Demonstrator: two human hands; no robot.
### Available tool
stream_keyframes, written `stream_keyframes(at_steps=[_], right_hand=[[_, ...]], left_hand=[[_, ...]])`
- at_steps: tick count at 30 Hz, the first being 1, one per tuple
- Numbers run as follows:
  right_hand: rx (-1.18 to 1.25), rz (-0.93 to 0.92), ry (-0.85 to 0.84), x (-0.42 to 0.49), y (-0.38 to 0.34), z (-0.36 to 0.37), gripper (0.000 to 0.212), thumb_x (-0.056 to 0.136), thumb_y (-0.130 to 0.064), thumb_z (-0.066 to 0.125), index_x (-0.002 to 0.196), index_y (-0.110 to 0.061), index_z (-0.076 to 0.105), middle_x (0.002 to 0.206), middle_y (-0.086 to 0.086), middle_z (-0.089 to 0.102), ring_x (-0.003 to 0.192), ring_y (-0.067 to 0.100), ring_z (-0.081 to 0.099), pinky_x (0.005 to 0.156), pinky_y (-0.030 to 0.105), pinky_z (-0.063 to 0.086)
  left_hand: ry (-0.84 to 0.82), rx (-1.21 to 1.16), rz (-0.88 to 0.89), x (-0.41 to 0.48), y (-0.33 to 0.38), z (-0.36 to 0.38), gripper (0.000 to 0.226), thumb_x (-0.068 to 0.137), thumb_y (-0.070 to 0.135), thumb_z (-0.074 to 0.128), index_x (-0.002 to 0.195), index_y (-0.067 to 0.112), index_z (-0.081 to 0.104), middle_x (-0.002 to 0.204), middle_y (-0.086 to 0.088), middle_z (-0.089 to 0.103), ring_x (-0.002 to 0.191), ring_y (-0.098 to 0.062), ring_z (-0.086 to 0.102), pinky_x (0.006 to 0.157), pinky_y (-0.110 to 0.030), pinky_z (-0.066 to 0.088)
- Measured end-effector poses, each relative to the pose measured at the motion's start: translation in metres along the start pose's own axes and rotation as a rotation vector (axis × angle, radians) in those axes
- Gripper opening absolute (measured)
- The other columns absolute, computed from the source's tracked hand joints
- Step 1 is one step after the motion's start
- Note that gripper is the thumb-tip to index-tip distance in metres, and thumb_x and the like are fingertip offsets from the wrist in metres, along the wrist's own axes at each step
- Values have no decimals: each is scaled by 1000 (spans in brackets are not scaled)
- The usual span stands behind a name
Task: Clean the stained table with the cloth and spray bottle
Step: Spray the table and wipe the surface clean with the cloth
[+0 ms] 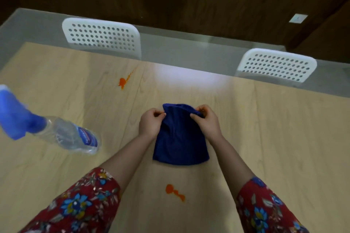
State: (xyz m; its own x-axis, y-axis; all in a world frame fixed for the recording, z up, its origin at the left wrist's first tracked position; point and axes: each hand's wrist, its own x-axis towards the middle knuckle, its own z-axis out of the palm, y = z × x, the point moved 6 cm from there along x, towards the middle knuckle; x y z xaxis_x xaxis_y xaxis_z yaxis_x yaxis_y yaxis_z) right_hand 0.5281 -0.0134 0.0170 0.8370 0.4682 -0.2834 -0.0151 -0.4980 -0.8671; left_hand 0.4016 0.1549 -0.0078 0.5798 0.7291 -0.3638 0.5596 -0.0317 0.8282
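While both hands pinch the cloth [180, 138] by its far edge, the left hand [150, 123] at the left corner and the right hand [205, 121] at the right, fingers and thumbs curled onto the fabric, the person seems to be spreading or folding it into a pad fit for wiping. Its blue body runs from the hands back toward the person, between the forearms; whether its near edge rests on the table [274, 138] I cannot tell. A near stain [173, 190], orange, lies just below the cloth's near edge, and a far stain [123, 82] sits beyond the left hand; both look unwiped. The bottle [66, 134] stands well to the left of the left hand, untouched, probably kept within reach for spraying once the cloth is ready.
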Motion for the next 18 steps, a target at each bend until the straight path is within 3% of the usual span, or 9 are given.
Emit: stream_keyframes(at_steps=[2,5,7,8,10,12,14,16,18], right_hand=[[147,-12,-107,-19,-7,-14,15,85,-2,67,82,-13,57,82,1,63,78,16,60,70,28,47],[174,-82,-232,-49,-13,-39,14,83,5,64,83,-10,64,83,4,66,79,15,62,74,28,51],[228,-70,-314,-63,-12,-53,8,80,-17,69,84,-10,67,84,3,68,81,15,63,79,25,51],[247,-64,-340,-70,-14,-59,21,76,-30,71,84,-11,67,82,1,68,81,14,63,80,24,50],[200,-63,-346,-77,-19,-71,29,72,-34,79,85,-13,65,78,-4,68,79,10,64,79,24,50],[64,-78,-377,-83,-28,-76,34,74,-26,81,102,-18,63,78,-6,68,78,8,66,76,23,50],[-22,-117,-402,-88,-39,-74,40,80,-27,76,117,-27,59,85,-6,67,84,8,65,80,27,52],[4,-153,-404,-93,-51,-72,29,91,-41,61,118,-33,61,102,-9,68,99,7,63,91,30,51],[81,-144,-396,-97,-62,-67,35,92,-51,47,117,-32,63,112,-10,68,107,7,62,95,30,49]], left_hand=[[-169,-270,-114,-12,10,-4,4,91,17,65,88,14,65,91,-2,68,93,-24,65,70,-26,53],[-441,-270,-23,-41,44,-20,2,90,14,66,92,14,66,80,1,70,76,-14,66,62,-21,54],[-601,-180,66,-57,64,-29,2,90,13,64,92,13,65,77,2,71,71,-13,67,66,-24,55],[-644,-134,105,-64,72,-32,4,90,17,64,92,14,64,80,2,72,73,-14,68,72,-28,56],[-670,-42,180,-74,88,-36,12,85,27,61,91,16,62,88,-1,72,82,-20,69,87,-35,52],[-698,-2,239,-84,105,-36,10,89,26,57,91,17,60,92,-4,70,84,-23,67,92,-39,48],[-706,5,282,-95,119,-33,8,96,18,54,90,17,59,87,-4,68,78,-23,65,86,-38,50],[-659,-9,315,-102,133,-31,9,97,15,53,91,16,59,81,-4,66,68,-18,62,74,-30,52],[-601,-17,351,-106,145,-30,7,97,15,54,93,14,59,75,-3,65,63,-14,60,64,-23,50]])
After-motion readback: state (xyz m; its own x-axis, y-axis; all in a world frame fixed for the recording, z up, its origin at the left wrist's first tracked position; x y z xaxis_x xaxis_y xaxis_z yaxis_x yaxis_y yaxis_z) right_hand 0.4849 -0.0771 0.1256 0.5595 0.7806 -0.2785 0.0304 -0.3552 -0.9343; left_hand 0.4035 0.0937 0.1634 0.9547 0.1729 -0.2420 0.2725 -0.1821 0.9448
